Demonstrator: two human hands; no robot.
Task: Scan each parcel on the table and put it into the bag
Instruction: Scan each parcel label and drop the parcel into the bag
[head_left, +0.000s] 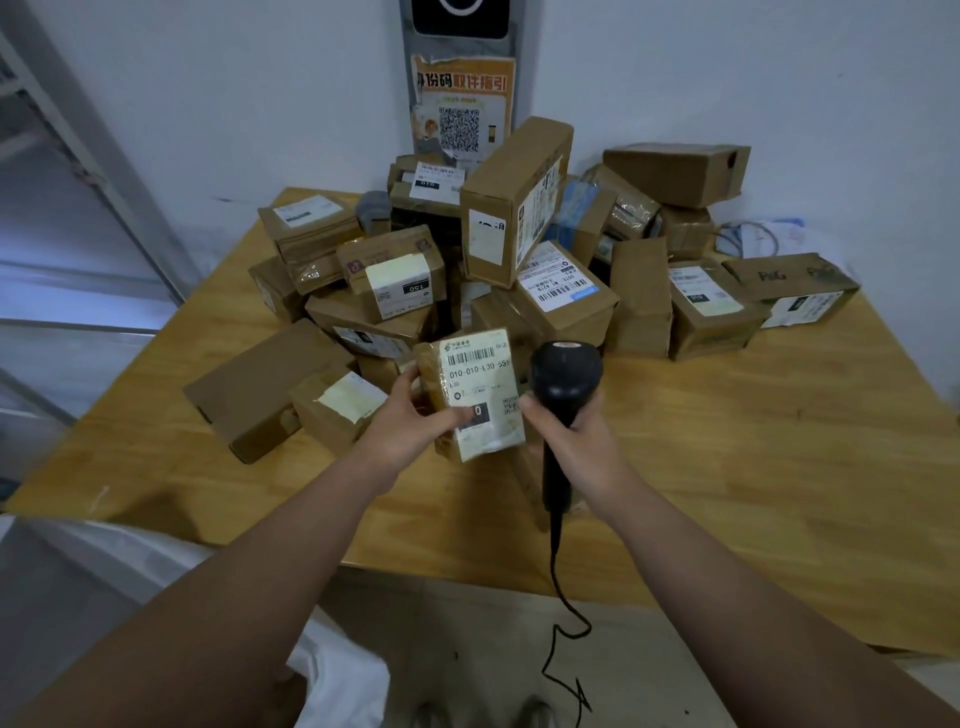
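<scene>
My left hand (410, 415) grips a small brown parcel (480, 384) above the table's front middle, its white shipping label with a barcode turned up towards me. My right hand (569, 431) holds a black corded barcode scanner (563, 374) just right of the parcel, its head level with the label's top. A heap of several brown cardboard parcels (519, 249) covers the back half of the wooden table (753, 467). A white bag (332, 670) lies on the floor at the lower left, partly hidden by my left arm.
The scanner's black cable (561, 613) hangs over the table's front edge to the floor. A poster with a QR code (460, 111) is on the wall behind the heap. Metal shelving (78, 156) stands at the left. Loose cables (748, 236) lie at the back right.
</scene>
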